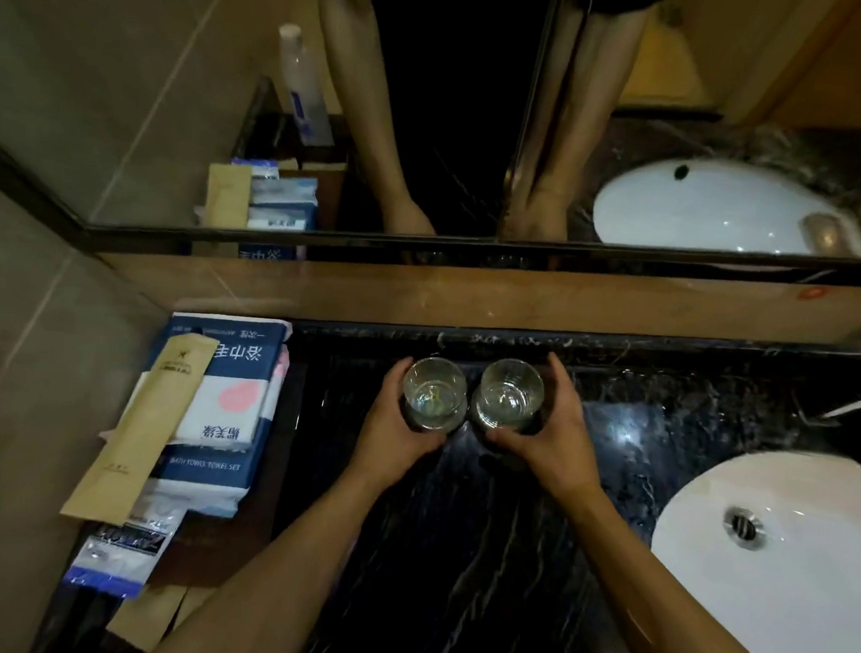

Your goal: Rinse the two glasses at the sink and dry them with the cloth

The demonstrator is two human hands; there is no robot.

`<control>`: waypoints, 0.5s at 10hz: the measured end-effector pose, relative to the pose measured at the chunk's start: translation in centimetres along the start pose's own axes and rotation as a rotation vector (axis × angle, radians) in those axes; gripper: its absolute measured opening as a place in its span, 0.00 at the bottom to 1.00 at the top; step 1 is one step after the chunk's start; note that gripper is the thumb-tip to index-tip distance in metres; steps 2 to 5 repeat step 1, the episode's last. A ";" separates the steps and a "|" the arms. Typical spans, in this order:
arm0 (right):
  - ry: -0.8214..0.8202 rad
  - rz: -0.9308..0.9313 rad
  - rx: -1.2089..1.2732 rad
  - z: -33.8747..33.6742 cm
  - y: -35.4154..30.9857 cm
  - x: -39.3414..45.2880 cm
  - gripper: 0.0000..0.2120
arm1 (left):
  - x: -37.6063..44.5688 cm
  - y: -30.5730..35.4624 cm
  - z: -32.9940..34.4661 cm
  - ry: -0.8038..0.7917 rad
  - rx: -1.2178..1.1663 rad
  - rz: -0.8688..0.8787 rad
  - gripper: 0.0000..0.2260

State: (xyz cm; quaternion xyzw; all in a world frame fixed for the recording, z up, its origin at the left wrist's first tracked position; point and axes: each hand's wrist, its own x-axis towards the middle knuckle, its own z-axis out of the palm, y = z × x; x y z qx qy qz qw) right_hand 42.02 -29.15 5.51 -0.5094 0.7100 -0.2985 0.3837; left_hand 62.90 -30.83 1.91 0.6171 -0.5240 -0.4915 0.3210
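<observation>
Where dark marble table [451,560] meets tiled wall, far left of sink: blue-white towel packs [220,413], tan paper sleeve [139,429] lying across them. Left of sink, near mirror ledge: left hand [395,426] curled round left glass [433,393]. Right glass [509,394] upright just beside it, rims almost touching, gripped by right hand [549,428]. Both glasses stand on table. White sink [809,588] at right edge, drain [745,526] visible.
</observation>
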 end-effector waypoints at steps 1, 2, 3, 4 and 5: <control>0.020 0.042 -0.030 -1.5 0.4 -2.3 0.45 | -1.9 0.0 -0.3 0.140 -0.120 -0.055 0.40; 0.020 0.042 -0.030 -1.5 0.4 -2.3 0.45 | -1.9 0.0 -0.3 0.140 -0.120 -0.055 0.40; 0.020 0.042 -0.030 -1.5 0.4 -2.3 0.45 | -1.9 0.0 -0.3 0.140 -0.120 -0.055 0.40; 0.020 0.042 -0.030 -1.5 0.4 -2.3 0.45 | -1.9 0.0 -0.3 0.140 -0.120 -0.055 0.40; 0.020 0.042 -0.030 -1.5 0.4 -2.3 0.45 | -1.9 0.0 -0.3 0.140 -0.120 -0.055 0.40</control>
